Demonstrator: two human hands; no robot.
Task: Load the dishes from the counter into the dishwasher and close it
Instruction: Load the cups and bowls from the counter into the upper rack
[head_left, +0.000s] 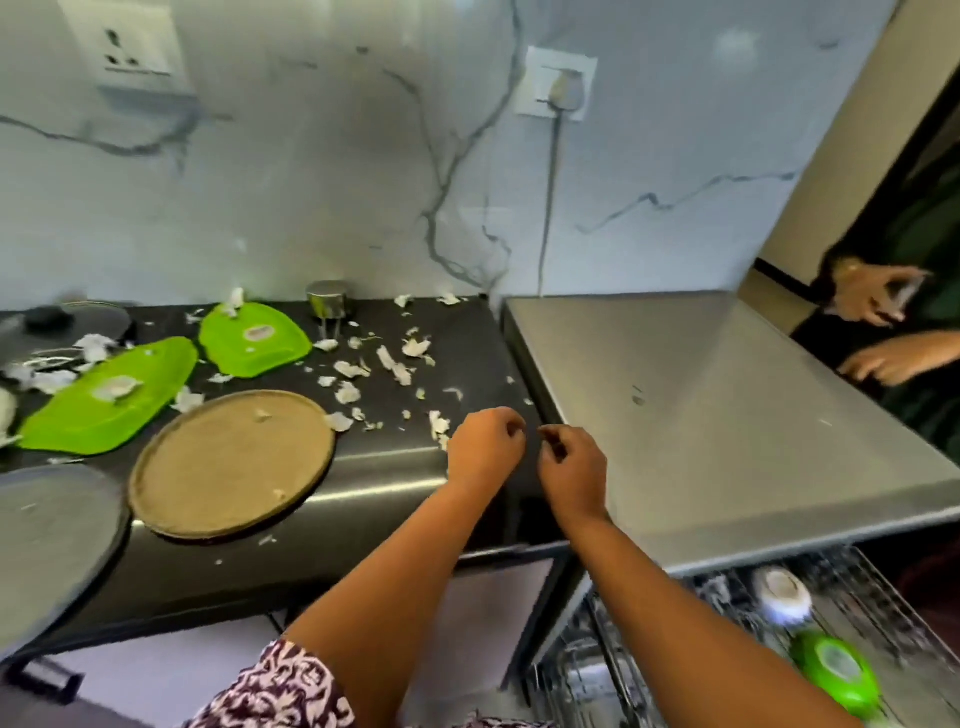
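**HANDS AT THE LEFT EDGE OF THE DISHWASHER; DISHES ON THE COUNTER**

The dishwasher (727, 415) stands at the right end of the black counter (363, 488); its steel top is level with the counter; its rack (872, 587) is pulled out at the front and holds a blurred white round dish (782, 592) and a green round dish (836, 670).

The left hand (485, 447) is held above the counter, just left of the dishwasher's front left corner; its fingers are curled in toward the palm, thumb against the forefinger. The right hand (571, 467) is just beside it, at the dishwasher's left edge; its fingers are likewise curled, thumb tip near the forefinger; the two hands are apart.

Left of the dishwasher, on the counter: a brass-coloured round plate (231, 462) at the front edge; two green leaf-shaped plates (109, 400) (254, 338) behind it; a grey plate (52, 545) farthest left; a steel cup (330, 299) at the wall; white scraps (395, 364) strewn between the plates and the dishwasher.

To the right of the dishwasher, another person's two hands (878, 301) are in view.
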